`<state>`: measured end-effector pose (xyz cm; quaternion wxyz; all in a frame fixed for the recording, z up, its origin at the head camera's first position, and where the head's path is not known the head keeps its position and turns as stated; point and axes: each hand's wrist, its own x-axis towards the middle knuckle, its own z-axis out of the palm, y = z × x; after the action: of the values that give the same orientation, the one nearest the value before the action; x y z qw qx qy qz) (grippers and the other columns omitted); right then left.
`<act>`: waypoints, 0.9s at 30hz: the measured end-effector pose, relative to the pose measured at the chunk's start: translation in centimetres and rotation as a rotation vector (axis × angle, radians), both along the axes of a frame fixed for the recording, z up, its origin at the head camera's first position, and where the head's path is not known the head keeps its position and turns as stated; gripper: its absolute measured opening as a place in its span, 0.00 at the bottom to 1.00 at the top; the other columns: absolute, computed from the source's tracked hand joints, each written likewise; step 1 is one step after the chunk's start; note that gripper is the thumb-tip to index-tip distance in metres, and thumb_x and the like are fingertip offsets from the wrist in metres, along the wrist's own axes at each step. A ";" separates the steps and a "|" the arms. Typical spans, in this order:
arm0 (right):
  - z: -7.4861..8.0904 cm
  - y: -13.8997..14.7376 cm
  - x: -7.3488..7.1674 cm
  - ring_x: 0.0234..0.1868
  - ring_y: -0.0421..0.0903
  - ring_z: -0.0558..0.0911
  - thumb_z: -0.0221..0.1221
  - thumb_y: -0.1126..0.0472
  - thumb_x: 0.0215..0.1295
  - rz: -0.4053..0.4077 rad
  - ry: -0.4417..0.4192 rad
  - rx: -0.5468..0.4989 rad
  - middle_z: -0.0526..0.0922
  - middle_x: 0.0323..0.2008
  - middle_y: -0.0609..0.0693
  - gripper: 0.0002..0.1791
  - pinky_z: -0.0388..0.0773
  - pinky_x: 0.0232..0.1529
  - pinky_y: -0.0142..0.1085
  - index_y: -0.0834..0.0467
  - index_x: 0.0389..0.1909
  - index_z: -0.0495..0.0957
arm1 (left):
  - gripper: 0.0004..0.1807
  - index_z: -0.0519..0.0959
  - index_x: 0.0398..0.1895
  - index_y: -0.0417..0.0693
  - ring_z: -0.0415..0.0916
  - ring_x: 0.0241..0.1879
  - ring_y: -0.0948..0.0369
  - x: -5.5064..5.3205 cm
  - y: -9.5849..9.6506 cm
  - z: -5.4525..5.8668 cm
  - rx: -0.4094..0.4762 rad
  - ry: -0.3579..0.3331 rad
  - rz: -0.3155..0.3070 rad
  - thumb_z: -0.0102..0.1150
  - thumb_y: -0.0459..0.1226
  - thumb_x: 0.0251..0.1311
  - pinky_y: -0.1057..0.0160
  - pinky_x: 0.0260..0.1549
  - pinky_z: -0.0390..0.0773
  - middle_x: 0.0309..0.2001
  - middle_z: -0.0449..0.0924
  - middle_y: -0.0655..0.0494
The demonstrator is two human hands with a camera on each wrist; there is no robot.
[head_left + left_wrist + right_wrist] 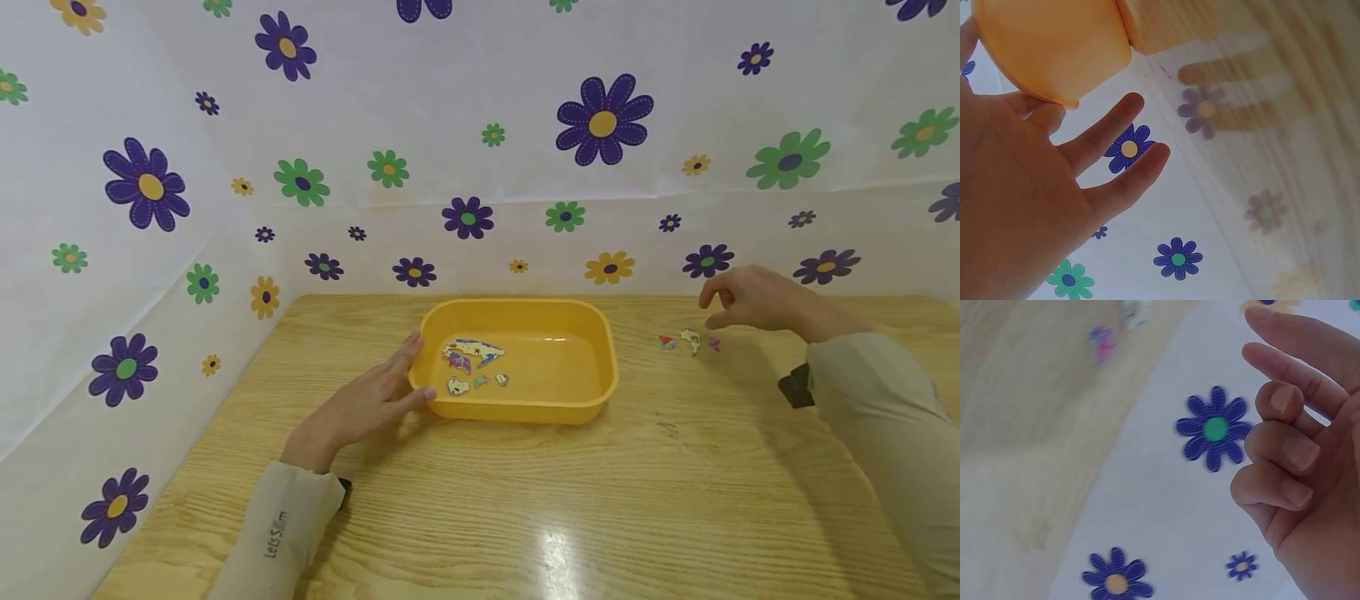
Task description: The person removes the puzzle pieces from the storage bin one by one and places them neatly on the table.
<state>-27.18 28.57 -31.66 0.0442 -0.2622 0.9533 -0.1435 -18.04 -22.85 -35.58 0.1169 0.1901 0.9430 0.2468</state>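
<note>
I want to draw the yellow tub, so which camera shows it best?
The head view: it shows nearly all of the yellow tub, inside and rim. The left wrist view shows only part, cut off by the picture's top edge; the right wrist view shows none.

White covering (525,50) printed with purple, green and yellow flowers (602,125) rises behind and along the left of a light wood-grained table (450,492), a crease (525,201) running across its back part. The table's far edge meets the covering, and a bright patch of reflected light (557,562) shines near the front. Seen from the left wrist, the glossy tabletop mirrors some flowers.
</note>
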 end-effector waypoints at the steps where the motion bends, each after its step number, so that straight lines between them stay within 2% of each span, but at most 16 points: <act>1: 0.3 -0.3 0.0 0.22 0.42 0.64 0.69 0.65 0.61 0.010 0.006 -0.003 0.67 0.20 0.45 0.10 0.63 0.27 0.37 0.67 0.40 0.83 | 0.50 0.36 0.83 0.53 0.42 0.78 0.45 0.0 0.0 0.0 -0.001 0.000 0.000 0.45 0.64 0.72 0.40 0.73 0.49 0.82 0.31 0.56; 15: 3.6 -6.8 0.0 0.20 0.41 0.62 0.70 0.66 0.59 0.108 0.012 -0.101 0.65 0.19 0.44 0.09 0.61 0.25 0.34 0.63 0.40 0.83 | 0.50 0.37 0.83 0.52 0.42 0.78 0.46 0.0 -0.1 0.0 0.008 -0.009 0.001 0.45 0.64 0.72 0.40 0.73 0.48 0.82 0.32 0.56; 21: 4.0 -9.0 -0.3 0.23 0.43 0.65 0.70 0.66 0.58 0.163 0.072 -0.131 0.67 0.20 0.44 0.09 0.63 0.28 0.36 0.62 0.39 0.84 | 0.50 0.37 0.83 0.51 0.42 0.78 0.46 0.0 -0.1 0.0 0.009 -0.009 0.000 0.46 0.64 0.72 0.40 0.73 0.48 0.82 0.32 0.54; 27: 4.3 -11.1 -0.3 0.24 0.42 0.66 0.71 0.67 0.57 0.199 0.079 -0.180 0.68 0.20 0.45 0.09 0.63 0.28 0.35 0.63 0.39 0.85 | 0.50 0.38 0.83 0.51 0.42 0.78 0.46 0.0 0.0 0.0 0.004 -0.007 -0.002 0.45 0.64 0.72 0.40 0.73 0.49 0.82 0.32 0.55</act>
<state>-27.47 17.43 -27.33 -0.0030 -0.3639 0.9068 -0.2128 -18.09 -22.89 -35.54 0.1201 0.1903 0.9419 0.2492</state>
